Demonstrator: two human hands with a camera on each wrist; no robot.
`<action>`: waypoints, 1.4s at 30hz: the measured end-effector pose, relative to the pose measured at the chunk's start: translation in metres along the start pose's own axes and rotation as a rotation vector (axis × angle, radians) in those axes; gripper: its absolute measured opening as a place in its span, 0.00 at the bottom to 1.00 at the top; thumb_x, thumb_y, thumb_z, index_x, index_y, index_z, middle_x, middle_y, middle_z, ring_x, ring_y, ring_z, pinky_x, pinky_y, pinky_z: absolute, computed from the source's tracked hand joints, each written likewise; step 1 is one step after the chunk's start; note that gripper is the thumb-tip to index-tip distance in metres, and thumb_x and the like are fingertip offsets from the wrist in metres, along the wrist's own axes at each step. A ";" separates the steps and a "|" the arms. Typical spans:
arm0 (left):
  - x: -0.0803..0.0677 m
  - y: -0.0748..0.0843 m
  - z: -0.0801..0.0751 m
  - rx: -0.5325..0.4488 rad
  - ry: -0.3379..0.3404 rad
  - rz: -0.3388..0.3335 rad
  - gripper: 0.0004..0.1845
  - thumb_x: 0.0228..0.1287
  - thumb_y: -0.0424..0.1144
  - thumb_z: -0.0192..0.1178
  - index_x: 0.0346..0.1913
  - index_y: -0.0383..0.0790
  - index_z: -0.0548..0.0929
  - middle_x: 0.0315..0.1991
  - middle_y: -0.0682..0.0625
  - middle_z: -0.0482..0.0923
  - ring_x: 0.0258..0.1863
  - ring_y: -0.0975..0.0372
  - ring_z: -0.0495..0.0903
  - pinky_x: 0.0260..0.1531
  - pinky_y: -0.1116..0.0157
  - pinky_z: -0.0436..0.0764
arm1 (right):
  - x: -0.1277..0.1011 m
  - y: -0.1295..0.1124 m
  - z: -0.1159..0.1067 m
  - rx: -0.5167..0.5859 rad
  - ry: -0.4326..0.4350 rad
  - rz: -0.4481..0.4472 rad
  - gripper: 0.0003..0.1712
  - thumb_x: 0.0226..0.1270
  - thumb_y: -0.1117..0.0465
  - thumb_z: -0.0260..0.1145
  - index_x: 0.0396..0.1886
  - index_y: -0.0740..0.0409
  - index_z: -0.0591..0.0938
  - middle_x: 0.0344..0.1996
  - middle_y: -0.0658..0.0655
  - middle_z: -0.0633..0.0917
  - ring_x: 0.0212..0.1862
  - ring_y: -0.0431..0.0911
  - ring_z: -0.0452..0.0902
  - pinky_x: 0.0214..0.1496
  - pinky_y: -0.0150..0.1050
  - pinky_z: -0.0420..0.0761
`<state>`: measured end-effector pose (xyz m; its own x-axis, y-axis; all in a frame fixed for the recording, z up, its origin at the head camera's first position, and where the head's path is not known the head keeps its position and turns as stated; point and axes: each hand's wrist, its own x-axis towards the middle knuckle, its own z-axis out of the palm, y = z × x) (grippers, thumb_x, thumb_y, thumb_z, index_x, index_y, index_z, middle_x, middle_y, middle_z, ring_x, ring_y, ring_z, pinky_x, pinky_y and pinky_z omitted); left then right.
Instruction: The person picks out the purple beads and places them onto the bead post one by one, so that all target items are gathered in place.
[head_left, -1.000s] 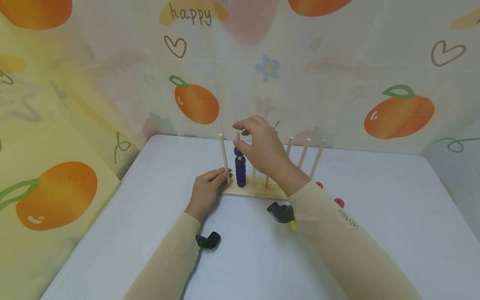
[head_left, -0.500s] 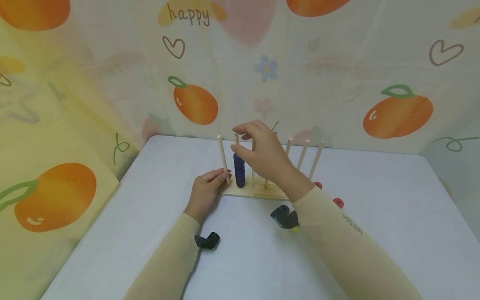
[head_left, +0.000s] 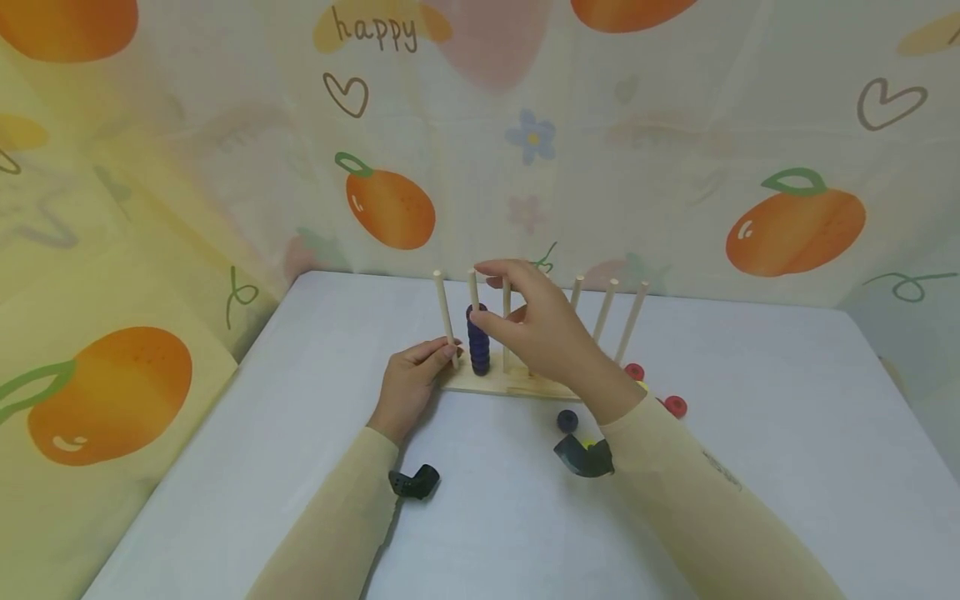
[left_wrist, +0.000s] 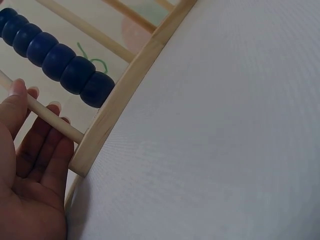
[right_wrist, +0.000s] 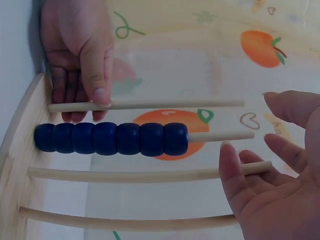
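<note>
Head view
Peg rack [head_left: 517, 385]: wooden base with upright pegs, standing near the far edge of the counter [head_left: 750, 467], left of its middle.
Blue beads [head_left: 478, 340]: stacked on the second peg from the left; other visible pegs bare.
Left hand [head_left: 411, 385]: at the rack's left end, fingers pinching the low part of the leftmost peg [head_left: 446, 318].
Right hand [head_left: 546, 329]: above the rack, fingers loosely spread, holding nothing.
Loose beads: one blue bead [head_left: 567, 420] just in front of the rack; red beads [head_left: 655, 389] toward the right.

Left wrist view
Leftmost peg [left_wrist: 52, 120]: between the thumb and curled fingers [left_wrist: 47, 145], close to the base.
Blue beads [left_wrist: 55, 58]: resting down against the base.

Right wrist view
Blue beads [right_wrist: 112, 138]: seven in a row on their peg, tip left bare.
Right hand [right_wrist: 277, 190]: fingers relaxed, beside the peg tips, gripping nothing.
Left hand [right_wrist: 77, 55]: thumb pressed on the leftmost peg.
</note>
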<state>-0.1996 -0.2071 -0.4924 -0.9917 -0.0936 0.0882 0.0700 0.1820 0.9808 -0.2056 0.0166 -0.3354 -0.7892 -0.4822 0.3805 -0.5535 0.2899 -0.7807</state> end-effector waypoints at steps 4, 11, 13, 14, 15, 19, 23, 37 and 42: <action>0.001 -0.001 0.000 -0.008 -0.005 -0.001 0.17 0.61 0.57 0.62 0.46 0.52 0.87 0.44 0.56 0.84 0.50 0.63 0.78 0.54 0.61 0.73 | -0.007 0.002 -0.006 0.080 -0.025 0.012 0.32 0.63 0.51 0.69 0.66 0.42 0.69 0.57 0.43 0.72 0.57 0.37 0.67 0.45 0.37 0.80; 0.001 -0.002 0.000 -0.018 0.006 0.011 0.17 0.60 0.57 0.63 0.45 0.51 0.88 0.43 0.55 0.85 0.50 0.63 0.79 0.54 0.61 0.74 | -0.019 -0.013 -0.018 0.268 -0.104 -0.025 0.32 0.69 0.62 0.64 0.70 0.53 0.64 0.67 0.49 0.65 0.69 0.48 0.58 0.57 0.45 0.74; 0.001 -0.002 0.001 -0.026 0.004 0.013 0.17 0.60 0.56 0.63 0.45 0.51 0.87 0.43 0.55 0.85 0.50 0.63 0.79 0.54 0.62 0.74 | -0.023 -0.017 -0.022 0.311 -0.118 -0.044 0.30 0.71 0.64 0.60 0.70 0.60 0.62 0.69 0.52 0.63 0.70 0.51 0.56 0.61 0.47 0.70; 0.001 -0.002 0.001 -0.031 0.004 0.014 0.17 0.60 0.56 0.63 0.45 0.51 0.87 0.44 0.55 0.84 0.49 0.62 0.79 0.54 0.62 0.74 | -0.025 -0.017 -0.024 0.332 -0.124 -0.050 0.29 0.73 0.63 0.58 0.70 0.62 0.61 0.69 0.53 0.62 0.70 0.51 0.55 0.61 0.48 0.70; 0.001 -0.002 0.001 -0.033 0.005 0.015 0.17 0.60 0.56 0.63 0.45 0.50 0.87 0.44 0.55 0.84 0.49 0.62 0.80 0.54 0.62 0.74 | -0.027 -0.017 -0.026 0.347 -0.128 -0.054 0.28 0.74 0.63 0.56 0.70 0.63 0.61 0.70 0.54 0.62 0.70 0.53 0.55 0.61 0.50 0.70; 0.001 -0.002 0.002 -0.034 0.008 0.015 0.17 0.60 0.56 0.63 0.45 0.50 0.87 0.44 0.55 0.84 0.49 0.62 0.80 0.53 0.63 0.75 | -0.031 0.002 -0.030 0.440 -0.147 -0.062 0.29 0.77 0.56 0.51 0.70 0.64 0.60 0.70 0.58 0.62 0.70 0.55 0.56 0.49 0.53 0.78; 0.001 -0.002 0.002 -0.037 0.009 0.013 0.17 0.60 0.55 0.63 0.45 0.50 0.87 0.43 0.54 0.85 0.48 0.62 0.80 0.52 0.63 0.75 | -0.035 0.019 -0.033 0.508 -0.156 -0.080 0.30 0.77 0.49 0.49 0.71 0.59 0.61 0.69 0.59 0.63 0.68 0.56 0.60 0.48 0.55 0.78; 0.000 -0.003 0.001 -0.040 0.003 0.016 0.17 0.61 0.55 0.63 0.46 0.50 0.87 0.44 0.54 0.84 0.48 0.62 0.80 0.52 0.64 0.75 | -0.065 0.031 -0.046 0.649 -0.170 -0.031 0.30 0.77 0.51 0.43 0.70 0.64 0.58 0.63 0.72 0.67 0.60 0.69 0.63 0.47 0.53 0.75; 0.000 -0.001 0.002 -0.043 0.005 0.013 0.17 0.61 0.55 0.63 0.46 0.49 0.87 0.44 0.53 0.84 0.48 0.61 0.80 0.52 0.63 0.76 | -0.080 0.043 -0.046 0.621 -0.172 0.005 0.29 0.78 0.49 0.44 0.70 0.60 0.61 0.61 0.74 0.68 0.60 0.68 0.65 0.49 0.52 0.75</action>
<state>-0.1997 -0.2053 -0.4936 -0.9901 -0.0966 0.1015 0.0873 0.1407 0.9862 -0.1780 0.1056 -0.3767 -0.7088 -0.6229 0.3310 -0.2516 -0.2151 -0.9436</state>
